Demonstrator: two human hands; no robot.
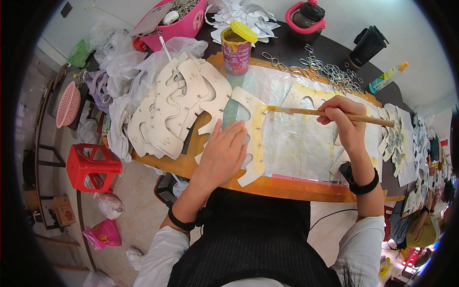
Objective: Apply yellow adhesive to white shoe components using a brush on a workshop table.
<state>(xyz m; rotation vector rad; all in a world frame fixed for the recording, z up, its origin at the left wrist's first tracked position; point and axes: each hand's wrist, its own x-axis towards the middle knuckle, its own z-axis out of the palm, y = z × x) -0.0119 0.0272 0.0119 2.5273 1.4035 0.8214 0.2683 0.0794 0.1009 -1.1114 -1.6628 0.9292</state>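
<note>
My left hand lies with fingers stretched out on a cream, flat cut-out piece with curved openings and small slots. The wooden handle of a brush is in my right hand, between thumb and fingers. Its bristles meet the upper right edge of the piece, where a yellowish film shows along the slotted side. Left of my hands is an overlapping pile of similar cream pieces. More such pieces lie partly under my right arm. Behind the brush stands a pink pot with a yellow lid tipped open, smeared yellow at the rim.
A stained translucent sheet covers the dark table. At the back are a pink basket, metal rings, a jug with a pink handle, a black cup and a glue bottle. A red stool stands at left.
</note>
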